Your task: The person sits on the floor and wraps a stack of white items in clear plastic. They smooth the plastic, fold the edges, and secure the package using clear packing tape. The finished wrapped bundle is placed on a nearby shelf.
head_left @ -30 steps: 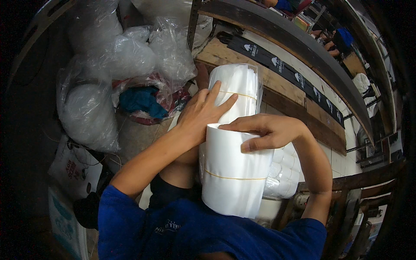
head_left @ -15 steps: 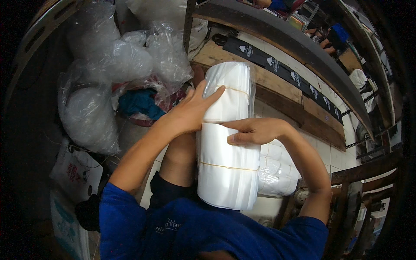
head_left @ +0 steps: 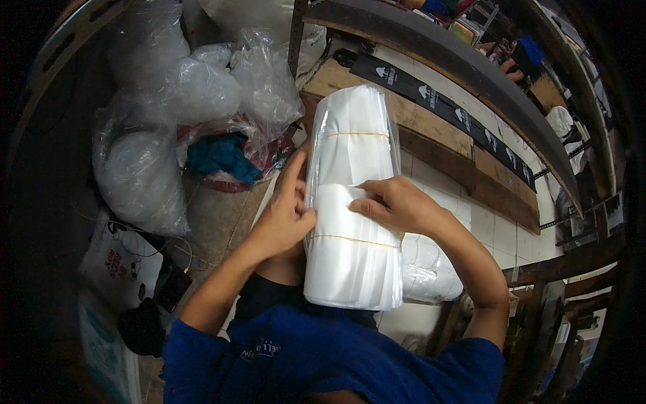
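Two white rolled bundles of thin sheets lie end to end across my lap, each with a rubber band round its middle. A clear plastic bag covers the far bundle; the near bundle has its far end at the bag's mouth, and how deep it sits inside I cannot tell. At the left side of that mouth, my left hand pinches the bag's edge between curled fingers and thumb. My right hand grips the far edge of the near bundle, thumb on top.
Another plastic-wrapped white pack lies to the right. Stuffed clear bags and a teal cloth are heaped at left. Ahead stands a wooden bench with a black printed strip on it. A wooden chair is at lower right.
My left hand has come off the top of the far bundle and moved down to the bag's left edge, its fingers now curled. My right hand stays at the near bundle's far edge.
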`<state>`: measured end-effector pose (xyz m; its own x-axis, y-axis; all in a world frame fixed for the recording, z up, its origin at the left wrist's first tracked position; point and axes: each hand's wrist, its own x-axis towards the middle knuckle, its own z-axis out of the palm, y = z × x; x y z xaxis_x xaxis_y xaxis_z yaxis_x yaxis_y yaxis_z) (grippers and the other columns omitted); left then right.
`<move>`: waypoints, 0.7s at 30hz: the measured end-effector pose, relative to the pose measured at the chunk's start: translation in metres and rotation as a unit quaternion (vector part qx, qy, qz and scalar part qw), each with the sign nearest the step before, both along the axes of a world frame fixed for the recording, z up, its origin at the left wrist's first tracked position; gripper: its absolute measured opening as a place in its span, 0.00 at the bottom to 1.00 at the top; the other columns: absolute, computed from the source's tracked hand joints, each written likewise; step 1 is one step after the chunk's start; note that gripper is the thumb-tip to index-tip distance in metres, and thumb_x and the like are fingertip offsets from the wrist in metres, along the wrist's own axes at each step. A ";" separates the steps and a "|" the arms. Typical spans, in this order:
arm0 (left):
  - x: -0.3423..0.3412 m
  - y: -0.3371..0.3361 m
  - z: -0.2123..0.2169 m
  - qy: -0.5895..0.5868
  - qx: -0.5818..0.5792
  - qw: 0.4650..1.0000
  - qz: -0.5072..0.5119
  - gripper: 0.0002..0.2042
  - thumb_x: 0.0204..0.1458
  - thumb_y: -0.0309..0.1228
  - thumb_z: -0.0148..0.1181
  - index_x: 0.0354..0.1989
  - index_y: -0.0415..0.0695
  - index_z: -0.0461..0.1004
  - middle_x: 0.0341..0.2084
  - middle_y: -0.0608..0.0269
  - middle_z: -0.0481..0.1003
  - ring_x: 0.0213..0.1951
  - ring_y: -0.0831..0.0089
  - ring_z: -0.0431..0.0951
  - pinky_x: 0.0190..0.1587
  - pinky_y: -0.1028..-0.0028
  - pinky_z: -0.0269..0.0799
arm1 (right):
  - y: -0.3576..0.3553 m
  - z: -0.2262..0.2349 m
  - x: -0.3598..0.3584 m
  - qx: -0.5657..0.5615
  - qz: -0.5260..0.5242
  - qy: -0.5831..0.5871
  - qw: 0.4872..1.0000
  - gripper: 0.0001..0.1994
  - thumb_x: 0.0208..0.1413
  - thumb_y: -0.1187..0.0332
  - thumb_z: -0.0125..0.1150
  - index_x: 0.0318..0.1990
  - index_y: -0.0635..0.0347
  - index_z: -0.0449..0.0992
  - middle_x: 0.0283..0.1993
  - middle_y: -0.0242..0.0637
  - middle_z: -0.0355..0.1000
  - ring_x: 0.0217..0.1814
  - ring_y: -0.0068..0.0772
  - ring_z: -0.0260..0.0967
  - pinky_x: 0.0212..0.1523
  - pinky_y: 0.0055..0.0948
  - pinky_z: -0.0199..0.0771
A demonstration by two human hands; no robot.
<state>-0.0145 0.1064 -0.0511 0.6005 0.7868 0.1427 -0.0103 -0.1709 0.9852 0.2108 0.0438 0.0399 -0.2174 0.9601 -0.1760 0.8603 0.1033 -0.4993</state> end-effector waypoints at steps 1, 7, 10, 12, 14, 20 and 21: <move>0.000 -0.007 -0.015 0.000 -0.004 1.000 0.026 0.27 0.53 0.21 0.50 0.64 0.38 0.59 0.43 0.58 0.70 0.40 0.78 0.73 0.42 0.78 0.69 | -0.001 0.001 -0.002 0.004 -0.018 -0.016 1.000 0.23 0.60 0.52 0.55 0.33 0.69 0.77 0.28 0.58 0.74 0.29 0.55 0.74 0.34 0.44 0.73; 0.002 -0.055 -0.032 0.009 -0.016 0.991 0.130 0.13 0.58 0.22 0.45 0.50 0.34 0.67 0.32 0.56 0.72 0.33 0.74 0.72 0.36 0.74 0.69 | -0.010 0.010 -0.004 0.014 -0.085 -0.105 0.991 0.27 0.58 0.48 0.55 0.33 0.71 0.77 0.27 0.60 0.73 0.32 0.57 0.75 0.36 0.46 0.73; 0.013 -0.060 -0.037 -0.021 0.038 0.978 0.205 0.11 0.59 0.23 0.44 0.47 0.33 0.68 0.31 0.52 0.73 0.34 0.68 0.74 0.38 0.70 0.69 | -0.027 0.014 0.004 0.050 -0.109 0.002 0.993 0.27 0.59 0.48 0.54 0.45 0.72 0.75 0.34 0.63 0.74 0.38 0.59 0.75 0.42 0.46 0.73; 0.020 -0.061 -0.040 -0.048 0.047 0.970 0.233 0.11 0.59 0.24 0.43 0.46 0.33 0.68 0.31 0.51 0.73 0.35 0.67 0.74 0.40 0.69 0.69 | -0.045 0.009 0.004 0.116 -0.097 -0.024 0.988 0.29 0.59 0.49 0.54 0.54 0.70 0.69 0.41 0.64 0.73 0.44 0.61 0.73 0.46 0.47 0.72; 0.027 -0.061 -0.038 -0.076 0.041 0.963 0.255 0.11 0.60 0.24 0.43 0.46 0.33 0.68 0.32 0.52 0.73 0.36 0.67 0.73 0.42 0.70 0.68 | -0.060 0.012 0.003 0.106 -0.102 -0.036 0.989 0.36 0.57 0.51 0.57 0.65 0.68 0.56 0.58 0.65 0.64 0.59 0.64 0.65 0.59 0.46 0.65; 0.035 -0.063 -0.036 -0.128 0.016 0.964 0.234 0.10 0.61 0.23 0.44 0.46 0.33 0.67 0.32 0.56 0.73 0.36 0.73 0.73 0.41 0.74 0.68 | -0.115 -0.018 -0.005 0.297 -0.071 0.084 0.948 0.43 0.47 0.47 0.68 0.67 0.58 0.58 0.68 0.57 0.54 0.72 0.61 0.46 0.69 0.51 0.48; 0.037 -0.064 -0.034 -0.128 0.008 0.965 0.228 0.09 0.61 0.24 0.44 0.46 0.33 0.67 0.32 0.57 0.73 0.35 0.74 0.72 0.40 0.75 0.68 | -0.128 -0.021 -0.015 0.342 -0.039 0.089 0.934 0.42 0.45 0.46 0.69 0.66 0.55 0.60 0.68 0.56 0.53 0.73 0.64 0.45 0.69 0.56 0.46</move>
<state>0.0225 0.0427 -0.0853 0.1353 0.9574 0.2551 -0.1734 -0.2306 0.9575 0.1957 -0.0840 0.0190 -0.1098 0.8483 0.5179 0.7875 0.3922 -0.4754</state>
